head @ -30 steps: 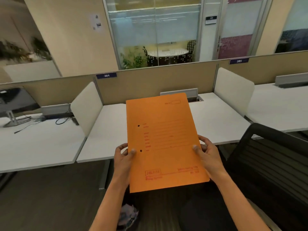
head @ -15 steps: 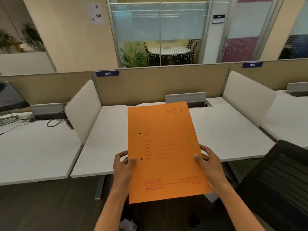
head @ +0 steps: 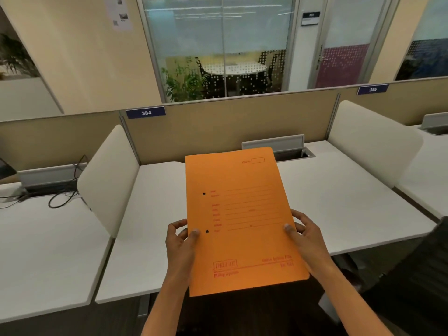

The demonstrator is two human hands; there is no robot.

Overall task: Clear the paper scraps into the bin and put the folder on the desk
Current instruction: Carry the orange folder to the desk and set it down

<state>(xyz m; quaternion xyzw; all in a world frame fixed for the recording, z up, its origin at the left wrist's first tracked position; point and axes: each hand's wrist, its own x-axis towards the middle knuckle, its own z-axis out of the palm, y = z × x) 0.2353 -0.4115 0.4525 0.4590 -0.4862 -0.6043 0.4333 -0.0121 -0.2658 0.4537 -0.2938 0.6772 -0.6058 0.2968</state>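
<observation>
Both forearms reach forward from the bottom edge. Left hand (head: pixel 180 241) grips the left edge of the orange folder (head: pixel 242 221), thumb on the front face beside the lower punch hole, other fingers curled behind. Right hand (head: pixel 306 235) grips the right edge the same way, thumb on the front, fingers behind.

Folder held closed, front face up towards the camera, tilted with its far end higher and leaning slightly left. Two punch holes down the left margin. Red printing: form lines through the middle, a small box at the top right, a boxed stamp and text along the bottom; wording too blurred to read. Near corner of the folder hangs past the front edge of the white worktop (head: pixel 351 202); the rest is above its surface. Whether it touches the worktop, cannot tell.

Dark office chair (head: pixel 417 282) at lower right, partly cut off.

White rounded side screens stand at either end of the worktop, left (head: pixel 109 180) and right (head: pixel 373 141). A raised grey cable flap (head: pixel 274 141) sits at the back, just behind the folder's top edge. Neighbouring desk to the left carries black cables (head: pixel 65 195).

Tan partition (head: pixel 218 127) behind, with blue number plates 384 (head: pixel 146 112) and 385 (head: pixel 372 89). Beyond, a glass-walled meeting room (head: pixel 232 66) with a table, chairs and a green plant (head: pixel 184 81).
</observation>
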